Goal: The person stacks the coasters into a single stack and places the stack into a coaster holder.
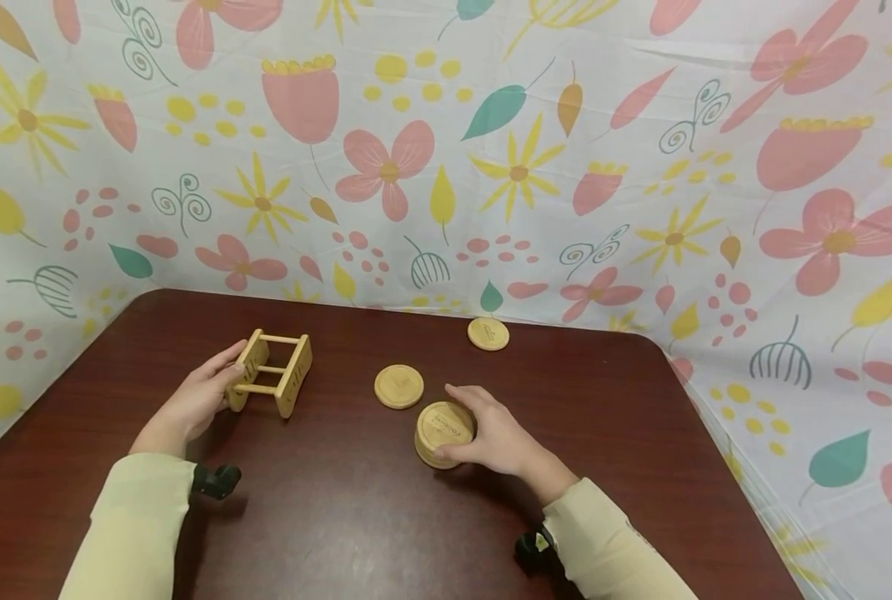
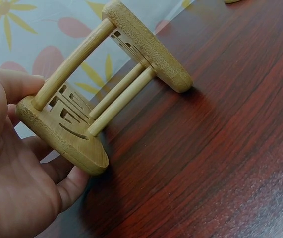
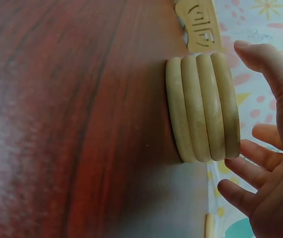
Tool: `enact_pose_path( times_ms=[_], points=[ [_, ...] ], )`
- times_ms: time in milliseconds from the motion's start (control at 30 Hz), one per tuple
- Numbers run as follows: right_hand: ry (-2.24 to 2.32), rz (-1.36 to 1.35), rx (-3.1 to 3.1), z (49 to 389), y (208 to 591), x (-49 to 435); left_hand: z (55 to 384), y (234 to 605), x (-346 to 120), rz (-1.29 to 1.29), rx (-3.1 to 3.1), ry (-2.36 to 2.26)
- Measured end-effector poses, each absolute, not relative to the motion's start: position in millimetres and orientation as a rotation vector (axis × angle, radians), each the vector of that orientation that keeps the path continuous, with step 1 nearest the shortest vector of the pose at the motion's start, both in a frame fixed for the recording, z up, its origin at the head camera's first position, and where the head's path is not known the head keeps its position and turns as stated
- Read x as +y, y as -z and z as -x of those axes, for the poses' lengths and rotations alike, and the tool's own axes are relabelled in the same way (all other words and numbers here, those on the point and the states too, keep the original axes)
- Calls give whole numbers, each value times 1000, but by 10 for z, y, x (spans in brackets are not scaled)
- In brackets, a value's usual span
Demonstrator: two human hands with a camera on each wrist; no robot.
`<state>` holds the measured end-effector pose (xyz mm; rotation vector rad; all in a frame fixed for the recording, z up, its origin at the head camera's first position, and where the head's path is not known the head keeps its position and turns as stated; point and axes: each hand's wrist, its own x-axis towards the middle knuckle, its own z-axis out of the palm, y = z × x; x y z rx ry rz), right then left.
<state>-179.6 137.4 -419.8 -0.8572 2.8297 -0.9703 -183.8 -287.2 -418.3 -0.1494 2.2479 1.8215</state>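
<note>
My left hand (image 1: 197, 398) grips one slotted side panel of a wooden coaster holder (image 1: 294, 379), thumb on top and fingers behind it. In the left wrist view the holder (image 2: 64, 144) shows two cut-out panels joined by round rods. Around a stack of round wooden coasters (image 1: 443, 427) curves my right hand (image 1: 502, 435), with thumb and fingers spread apart. The right wrist view shows several coasters in that stack (image 3: 203, 109), with the fingers (image 3: 250, 173) close to its top edge; whether they touch it I cannot tell.
One loose coaster (image 1: 398, 387) lies flat just left of and behind the stack. Another coaster (image 1: 488, 333) lies near the back edge of the dark wooden table (image 1: 326, 517). A flower-patterned cloth (image 1: 446, 167) hangs behind the table.
</note>
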Motion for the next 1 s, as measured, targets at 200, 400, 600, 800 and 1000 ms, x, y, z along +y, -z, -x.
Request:
enact_pose_path(
  times_ms=[200, 400, 600, 800, 1000],
  points=[
    [952, 867, 2833, 1847, 4149, 1353, 1852, 4182, -2869, 156, 2255, -1808],
    [940, 875, 2831, 1890, 4093, 1326, 1844, 4179, -2872, 151, 2260, -1801],
    [949, 864, 2823, 1916, 4054, 1292, 1843, 4190, -2872, 149, 2266, -1793],
    [960, 835, 2797, 1973, 4018, 1258, 1847, 4199, -2880, 146, 2278, -1786],
    [965, 820, 2782, 2031, 4010, 1231, 1847, 4206, -2888, 146, 2284, -1786]
  ],
)
